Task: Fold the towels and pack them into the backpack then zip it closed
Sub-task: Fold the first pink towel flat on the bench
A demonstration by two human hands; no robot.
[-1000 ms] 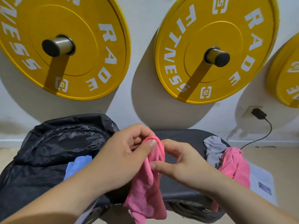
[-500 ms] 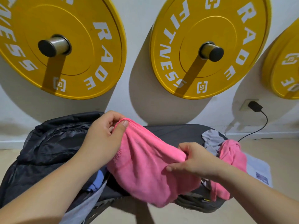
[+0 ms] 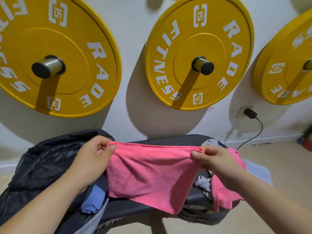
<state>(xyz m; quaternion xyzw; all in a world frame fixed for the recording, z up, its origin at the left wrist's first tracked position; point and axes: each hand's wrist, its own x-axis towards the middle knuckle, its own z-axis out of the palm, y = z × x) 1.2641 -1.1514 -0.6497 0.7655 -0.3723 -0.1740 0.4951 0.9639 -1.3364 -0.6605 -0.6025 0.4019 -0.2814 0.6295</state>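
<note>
Obstacles, as I read them:
- Pink towel (image 3: 152, 174), pinched at its top corners by my left hand (image 3: 94, 159) and right hand (image 3: 217, 161), curtains the middle of the bench (image 3: 168, 141).
- Backpack (image 3: 42, 166) fills the left, with a blue towel (image 3: 93, 198) at its mouth.
- Grey towel (image 3: 203, 183) and second pink towel (image 3: 224, 191) are heaped at the right end.

Free room:
- A bare bench strip behind the stretched towel.
- Floor (image 3: 278, 166) on the right, with a cable (image 3: 253, 137) near the wall.

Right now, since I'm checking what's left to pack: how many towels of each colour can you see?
Pink: 2, held pink towel, other pink towel
Blue: 1, blue towel
Grey: 1, grey towel
Total: 4
</note>
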